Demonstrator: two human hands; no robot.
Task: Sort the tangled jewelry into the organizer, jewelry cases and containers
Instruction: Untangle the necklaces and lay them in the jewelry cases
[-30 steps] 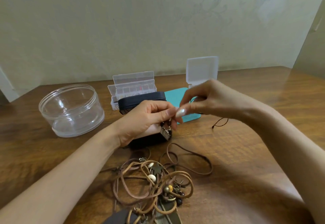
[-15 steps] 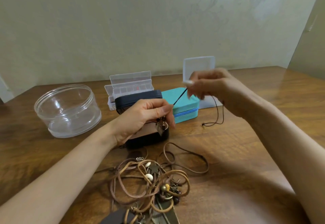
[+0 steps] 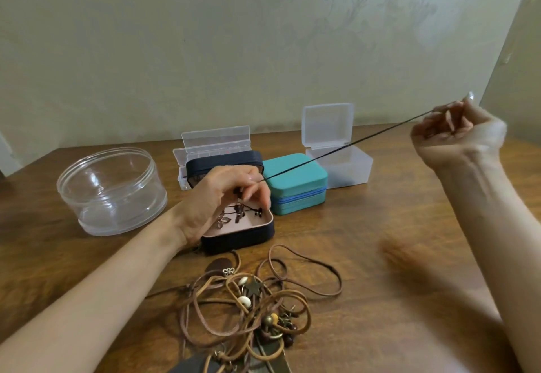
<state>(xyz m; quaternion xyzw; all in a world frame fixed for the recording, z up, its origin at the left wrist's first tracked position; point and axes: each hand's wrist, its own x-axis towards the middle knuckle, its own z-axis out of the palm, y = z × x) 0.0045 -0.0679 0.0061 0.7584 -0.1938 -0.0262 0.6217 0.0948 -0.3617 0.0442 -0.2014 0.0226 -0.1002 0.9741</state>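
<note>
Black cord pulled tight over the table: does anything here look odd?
The black cord is taut between the left hand, over the open navy case, and the raised right hand: seemingly deliberate, not damage. The one mess is the heap of tangled brown cords and beads nearest the camera.

Containers line the far side of the bench [image 3: 380, 241]; the jewelry heap lies at its near edge.

The round tub [image 3: 111, 191] sits toward the far left corner. To its right, the organizer [image 3: 215, 144] stands just behind the open case [image 3: 240, 235], which has small pieces [image 3: 237, 216] lying in its tray. The closed case [image 3: 295, 182] sits just beside the open case on the right. The lidded box [image 3: 339, 164] comes next, slightly farther back, its lid upright. The tangle of jewelry [image 3: 248, 308] lies in front of the open case. The left hand [image 3: 225, 197] is over the open case and the right hand [image 3: 456, 132] is raised near the right edge. A thin cord [image 3: 336, 150] runs between the hands, above the closed case and the lidded box.
</note>
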